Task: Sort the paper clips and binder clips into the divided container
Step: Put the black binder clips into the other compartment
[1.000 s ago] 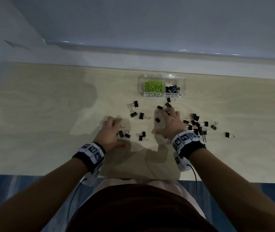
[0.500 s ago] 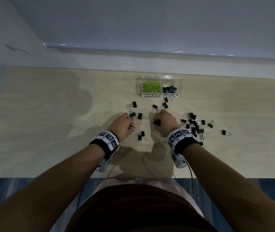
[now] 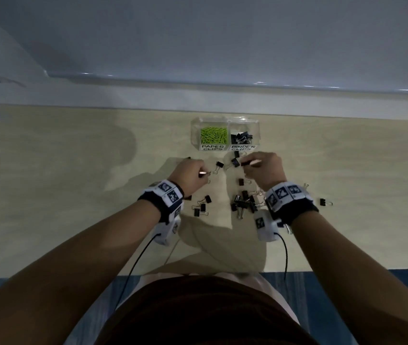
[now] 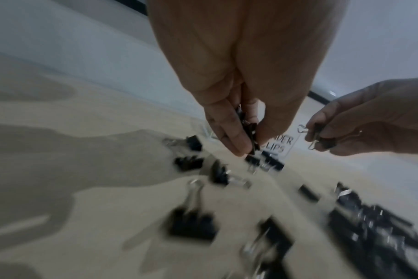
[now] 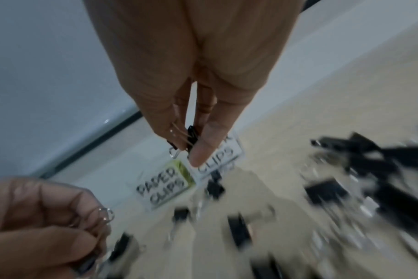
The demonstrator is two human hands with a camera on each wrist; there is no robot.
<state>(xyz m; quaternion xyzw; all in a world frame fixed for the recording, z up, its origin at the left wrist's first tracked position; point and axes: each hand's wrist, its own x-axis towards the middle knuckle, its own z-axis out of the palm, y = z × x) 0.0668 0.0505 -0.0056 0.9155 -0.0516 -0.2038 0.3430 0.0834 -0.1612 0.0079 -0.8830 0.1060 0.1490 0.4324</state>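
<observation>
Both hands raised just near of clear plastic divided container (image 3: 225, 125) w/ green paper clips (image 3: 213, 135): left hand (image 3: 190, 176) and right hand (image 3: 264, 170) each pinching small black metal binder clips (image 4: 249, 132); more scattered on pale wood tabletop (image 3: 73, 195).

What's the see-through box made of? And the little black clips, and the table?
The divided container looks like clear glossy plastic: the green paper clips show through its walls. The binder clips look like black painted metal with shiny silver wire handles that glint. The table looks like pale wood or a matte wood-look laminate, with faint grain; which one, I can't tell.
</observation>
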